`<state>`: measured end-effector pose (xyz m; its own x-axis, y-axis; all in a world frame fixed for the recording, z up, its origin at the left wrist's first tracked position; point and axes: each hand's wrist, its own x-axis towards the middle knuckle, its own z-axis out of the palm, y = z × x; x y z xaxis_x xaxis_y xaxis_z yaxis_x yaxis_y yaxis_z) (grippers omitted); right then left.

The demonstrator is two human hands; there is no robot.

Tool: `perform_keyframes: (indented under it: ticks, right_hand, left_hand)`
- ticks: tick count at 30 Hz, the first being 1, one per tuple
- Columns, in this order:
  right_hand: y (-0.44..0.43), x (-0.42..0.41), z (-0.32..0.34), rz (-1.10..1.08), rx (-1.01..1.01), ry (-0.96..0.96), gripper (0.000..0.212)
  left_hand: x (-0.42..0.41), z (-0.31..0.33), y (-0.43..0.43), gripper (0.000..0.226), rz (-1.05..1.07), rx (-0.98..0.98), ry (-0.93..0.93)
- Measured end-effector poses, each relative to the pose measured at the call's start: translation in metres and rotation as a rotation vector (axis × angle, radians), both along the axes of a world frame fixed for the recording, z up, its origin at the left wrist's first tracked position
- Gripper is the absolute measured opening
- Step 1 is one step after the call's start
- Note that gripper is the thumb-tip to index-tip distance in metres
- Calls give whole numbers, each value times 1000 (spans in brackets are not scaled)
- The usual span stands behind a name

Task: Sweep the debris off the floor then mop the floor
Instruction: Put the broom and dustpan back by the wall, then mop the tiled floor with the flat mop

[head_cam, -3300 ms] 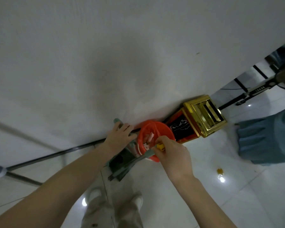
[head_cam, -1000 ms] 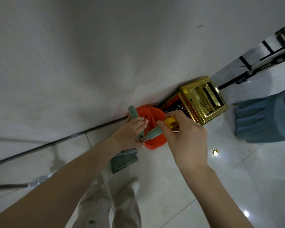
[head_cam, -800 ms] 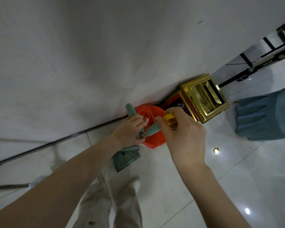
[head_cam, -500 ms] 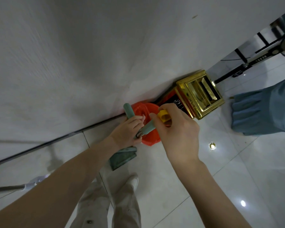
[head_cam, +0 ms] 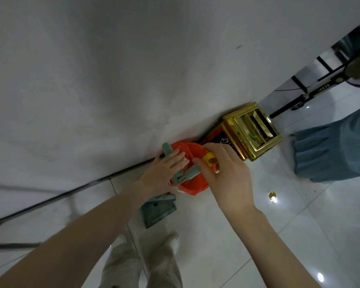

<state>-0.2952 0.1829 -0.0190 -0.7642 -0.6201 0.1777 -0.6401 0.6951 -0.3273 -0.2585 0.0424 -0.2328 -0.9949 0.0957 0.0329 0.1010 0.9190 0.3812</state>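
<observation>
The left hand [head_cam: 163,173] lies across the green upright handle of the dustpan [head_cam: 158,208]. Its fingers are laid over the shaft and the handle's tip shows above them. The thumb is hidden, but the hand seems to hold the handle. The pan itself hangs just below that wrist, over the tiled floor [head_cam: 216,246].

The right hand [head_cam: 229,175] pinches the yellow-capped end of a small brush [head_cam: 192,173] between thumb and curled fingers. The brush's green shaft slants down towards the left hand and meets the dustpan handle there. Both hands hover over a red bin [head_cam: 195,185] that stands against the white wall [head_cam: 112,80], directly beneath and between them.

Beyond the right hand, a gold-topped bin [head_cam: 252,129] sits by the wall. To the right of that hand, a small yellow scrap [head_cam: 271,194] lies on the floor, and farther right is another person's blue trouser leg [head_cam: 330,150]. Below the arms are the person's own pale trousers [head_cam: 143,265].
</observation>
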Motion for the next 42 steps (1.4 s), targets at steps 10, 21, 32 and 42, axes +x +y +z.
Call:
perform_keyframes:
  ticks: [10, 21, 32, 42]
  right_hand:
    - [-28, 22, 29, 343, -132, 137, 23]
    - [-125, 111, 65, 1118, -242, 126, 32]
    - [-202, 240, 99, 1645, -96, 273, 40]
    - [-304, 315, 107, 1779, 339, 720, 48]
  left_hand:
    - [76, 45, -34, 52, 376, 179, -11]
    - [260, 133, -39, 36, 1102, 75, 381]
    - [370, 146, -24, 50, 1585, 265, 630]
    - [396, 95, -107, 76, 1675, 526, 527]
